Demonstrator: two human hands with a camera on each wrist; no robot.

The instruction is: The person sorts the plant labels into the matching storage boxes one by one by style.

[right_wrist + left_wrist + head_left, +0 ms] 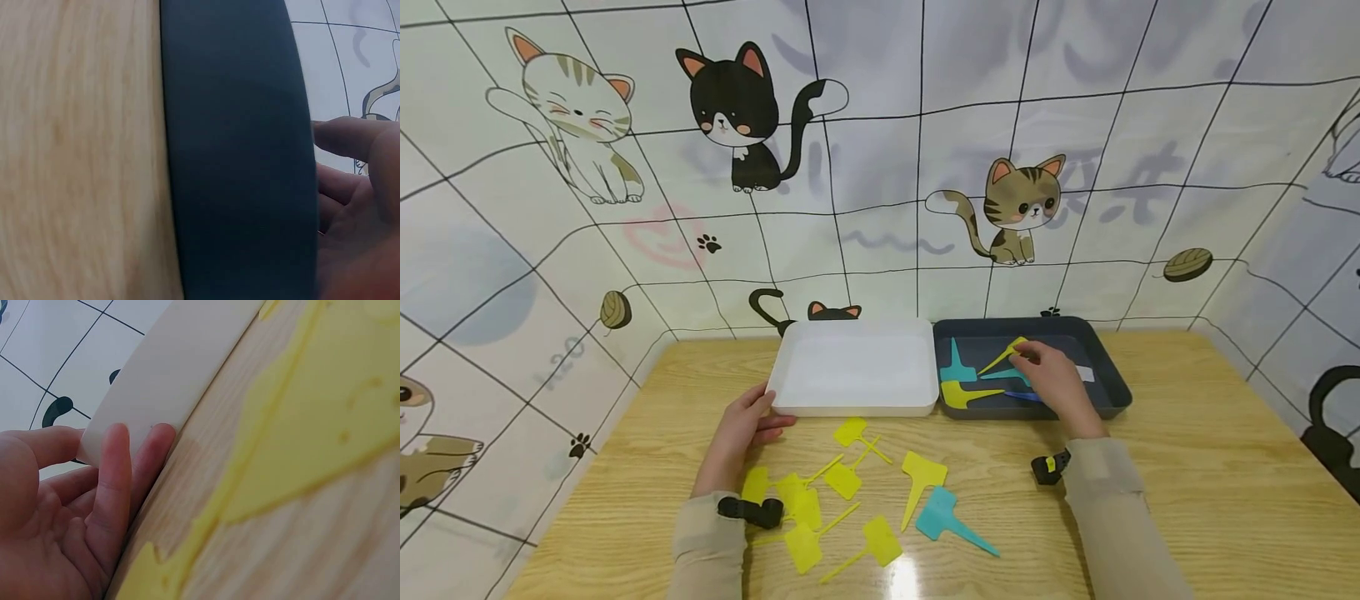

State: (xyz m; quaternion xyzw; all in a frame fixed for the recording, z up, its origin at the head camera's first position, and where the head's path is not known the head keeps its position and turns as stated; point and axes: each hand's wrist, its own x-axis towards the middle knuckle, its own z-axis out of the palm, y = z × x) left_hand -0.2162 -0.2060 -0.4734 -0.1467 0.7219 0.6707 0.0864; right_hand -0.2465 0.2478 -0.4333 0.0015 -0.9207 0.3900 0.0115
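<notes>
My right hand [1052,379] is over the dark tray [1116,392], its fingertips pinching a yellow plant label [997,358]. Under and beside it in that tray lie teal plant labels [957,367], another yellow label [962,395] and a blue piece partly covered by the hand. The right wrist view has the tray's front wall [240,150] hiding the fingertips. At the front left corner of a white tray [853,367], my left hand [747,425] holds the edge. In the left wrist view two fingers [115,462] lie against its outer wall while another digit reaches behind the corner.
Several yellow plant labels [805,546] are scattered on the wooden table [1217,500] before the white tray, some overlapping near the left wrist. A teal label [938,512] lies to their right. A cat-print wall covering [880,233] stands behind both trays, which sit side by side.
</notes>
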